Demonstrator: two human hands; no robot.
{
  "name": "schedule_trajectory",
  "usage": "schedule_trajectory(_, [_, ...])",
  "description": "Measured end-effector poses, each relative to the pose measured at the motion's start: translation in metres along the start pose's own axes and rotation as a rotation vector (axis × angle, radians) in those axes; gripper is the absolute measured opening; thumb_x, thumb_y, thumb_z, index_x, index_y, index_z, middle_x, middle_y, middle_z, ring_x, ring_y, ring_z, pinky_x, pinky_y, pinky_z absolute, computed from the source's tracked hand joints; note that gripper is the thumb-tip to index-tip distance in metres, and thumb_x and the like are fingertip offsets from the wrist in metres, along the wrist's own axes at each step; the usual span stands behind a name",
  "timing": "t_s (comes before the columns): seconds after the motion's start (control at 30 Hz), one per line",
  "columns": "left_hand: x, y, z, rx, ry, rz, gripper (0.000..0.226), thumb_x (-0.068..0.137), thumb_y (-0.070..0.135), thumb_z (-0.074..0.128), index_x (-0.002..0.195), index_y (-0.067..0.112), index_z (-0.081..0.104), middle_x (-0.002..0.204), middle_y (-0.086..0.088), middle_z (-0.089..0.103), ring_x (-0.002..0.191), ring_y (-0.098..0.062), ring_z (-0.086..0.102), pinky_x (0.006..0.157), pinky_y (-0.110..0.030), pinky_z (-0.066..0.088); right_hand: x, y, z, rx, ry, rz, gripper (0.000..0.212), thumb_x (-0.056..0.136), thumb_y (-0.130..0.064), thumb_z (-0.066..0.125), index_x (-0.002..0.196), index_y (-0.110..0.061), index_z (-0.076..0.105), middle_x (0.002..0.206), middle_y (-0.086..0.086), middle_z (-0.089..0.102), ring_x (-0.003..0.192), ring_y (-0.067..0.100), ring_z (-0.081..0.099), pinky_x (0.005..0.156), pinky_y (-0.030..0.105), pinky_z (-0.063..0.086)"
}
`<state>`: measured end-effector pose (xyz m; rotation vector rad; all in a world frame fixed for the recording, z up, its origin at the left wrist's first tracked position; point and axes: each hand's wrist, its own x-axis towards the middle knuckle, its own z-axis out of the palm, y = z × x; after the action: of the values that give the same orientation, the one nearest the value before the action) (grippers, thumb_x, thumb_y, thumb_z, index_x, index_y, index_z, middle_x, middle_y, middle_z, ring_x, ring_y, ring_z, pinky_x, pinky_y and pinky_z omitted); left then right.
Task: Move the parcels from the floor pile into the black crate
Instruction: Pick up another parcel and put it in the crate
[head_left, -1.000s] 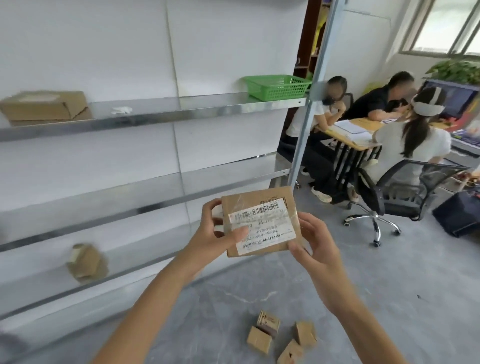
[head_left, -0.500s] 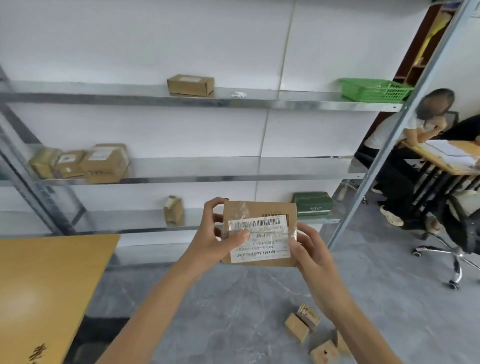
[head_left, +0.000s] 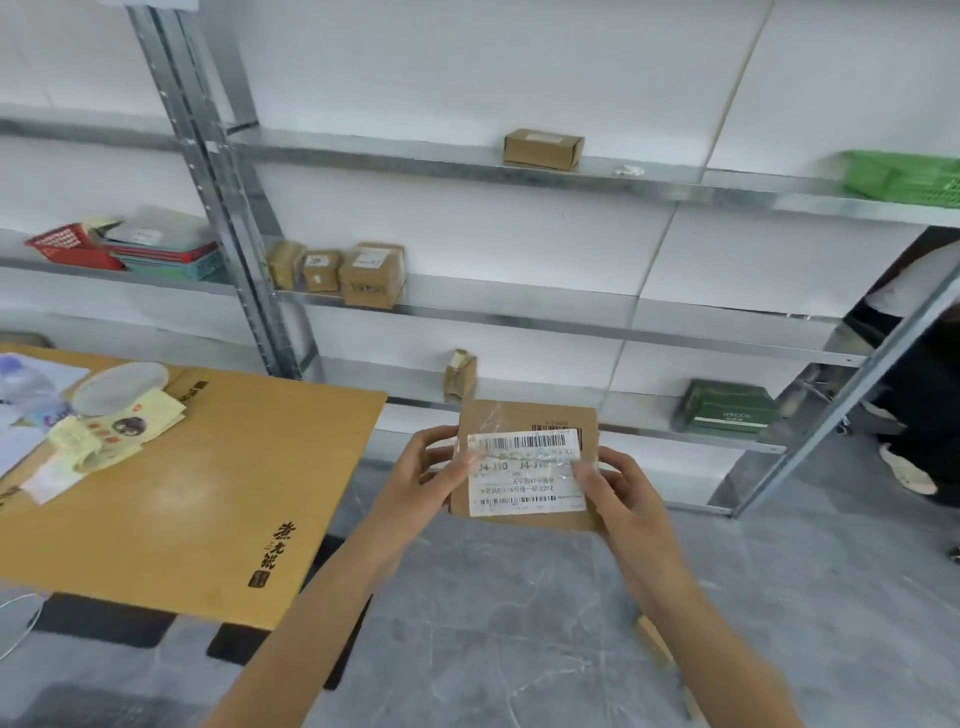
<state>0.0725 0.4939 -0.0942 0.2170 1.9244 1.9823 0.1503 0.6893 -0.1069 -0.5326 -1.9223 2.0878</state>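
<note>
The left hand (head_left: 431, 473) and right hand (head_left: 618, 488) grip the near-square parcel (head_left: 524, 483) by opposite side edges, neither nearer; the black crate is not plainly in view.

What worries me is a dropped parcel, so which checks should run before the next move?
1. Parcel held on both sides: ok; left hand and right hand hold the labelled parcel by its side edges.
2. Shipping label faces the camera: ok.
3. Location of the black crate: cannot tell; none recognisable in view.
4. Room to turn: cannot tell; the wooden table stands close on the left.
5. Floor pile finished: not ok; a floor parcel shows, partly hidden.
</note>
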Motion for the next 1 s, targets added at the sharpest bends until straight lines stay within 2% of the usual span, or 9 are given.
schedule_trajectory(0.07, [-0.017,-0.004,-0.01,-0.068,0.064,-0.05,0.035,0.086,0.024,0.062,0.118,0.015,0.053,0.119,-0.01,0.064,0.105,-0.025,0.064,0.09,-0.046,0.053,-0.007,0.003,0.007,-0.004,-0.04,0.019,0.049,0.068,-0.047,0.07,0.111,-0.025,0.061,0.102,0.005,0.071,0.097,0.022,0.066,0.085,0.039,0.056])
schedule_trajectory(0.17, [-0.041,-0.011,-0.022,-0.133,0.148,-0.093,0.034,0.088,0.018,0.06,0.118,0.006,0.051,0.116,-0.014,0.064,0.103,-0.026,0.065,0.089,-0.043,0.054,-0.017,0.01,0.018,-0.027,-0.106,0.035,0.052,0.063,-0.051,0.071,0.108,-0.027,0.062,0.099,0.003,0.072,0.091,0.017,0.069,0.075,0.029,0.056])
schedule_trajectory(0.3, [-0.074,-0.02,-0.045,-0.168,0.166,-0.097,0.031,0.087,0.023,0.06,0.116,0.012,0.055,0.108,-0.008,0.07,0.098,-0.018,0.068,0.077,-0.03,0.058,-0.033,0.022,0.038,-0.02,-0.154,0.089,0.05,0.07,-0.047,0.07,0.112,-0.021,0.061,0.097,0.004,0.072,0.092,0.02,0.069,0.085,0.039,0.056])
schedule_trajectory(0.37, [-0.094,-0.024,-0.064,-0.186,0.171,-0.089,0.034,0.084,0.028,0.061,0.116,0.016,0.057,0.107,-0.005,0.071,0.099,-0.017,0.068,0.075,-0.025,0.057,-0.045,0.026,0.055,-0.021,-0.189,0.115,0.044,0.079,-0.04,0.068,0.115,-0.018,0.06,0.092,0.0,0.074,0.089,0.018,0.069,0.083,0.036,0.055])
schedule_trajectory(0.47, [-0.12,-0.023,-0.097,-0.17,0.184,-0.073,0.039,0.081,0.032,0.062,0.117,0.02,0.057,0.106,0.0,0.072,0.101,-0.016,0.067,0.079,-0.026,0.057,-0.064,0.028,0.085,-0.054,-0.245,0.11,0.04,0.082,-0.04,0.066,0.115,-0.019,0.059,0.086,-0.009,0.075,0.088,0.012,0.069,0.076,0.026,0.053])
schedule_trajectory(0.6, [-0.155,-0.019,-0.149,-0.141,0.261,-0.064,0.022,0.091,0.022,0.056,0.112,0.019,0.059,0.106,-0.002,0.07,0.099,-0.017,0.067,0.079,-0.029,0.057,-0.097,0.023,0.136,-0.095,-0.321,0.119,0.046,0.082,-0.043,0.064,0.121,-0.02,0.054,0.102,-0.002,0.071,0.097,0.015,0.067,0.082,0.028,0.054])
schedule_trajectory(0.77, [-0.208,-0.019,-0.232,-0.066,0.304,-0.045,0.025,0.09,0.025,0.058,0.114,0.017,0.058,0.109,0.0,0.069,0.102,-0.016,0.066,0.084,-0.031,0.055,-0.149,0.025,0.216,-0.095,-0.37,0.115,0.042,0.087,-0.037,0.063,0.122,-0.017,0.054,0.109,0.003,0.069,0.099,0.017,0.067,0.077,0.027,0.054])
schedule_trajectory(0.83, [-0.233,-0.022,-0.269,-0.066,0.312,-0.038,0.024,0.09,0.025,0.059,0.113,0.016,0.059,0.109,-0.001,0.069,0.1,-0.015,0.067,0.078,-0.026,0.057,-0.173,0.03,0.252,-0.094,-0.381,0.121,0.041,0.087,-0.036,0.063,0.122,-0.017,0.054,0.108,0.002,0.07,0.098,0.016,0.067,0.077,0.028,0.055])
schedule_trajectory(1.0, [-0.299,-0.026,-0.36,-0.052,0.332,-0.05,0.019,0.09,0.02,0.06,0.107,0.012,0.061,0.107,-0.003,0.07,0.09,-0.011,0.07,0.071,-0.022,0.057,-0.236,0.046,0.339,-0.081,-0.401,0.148,0.035,0.088,-0.035,0.062,0.118,-0.018,0.055,0.095,-0.006,0.071,0.083,0.005,0.068,0.062,0.017,0.051])
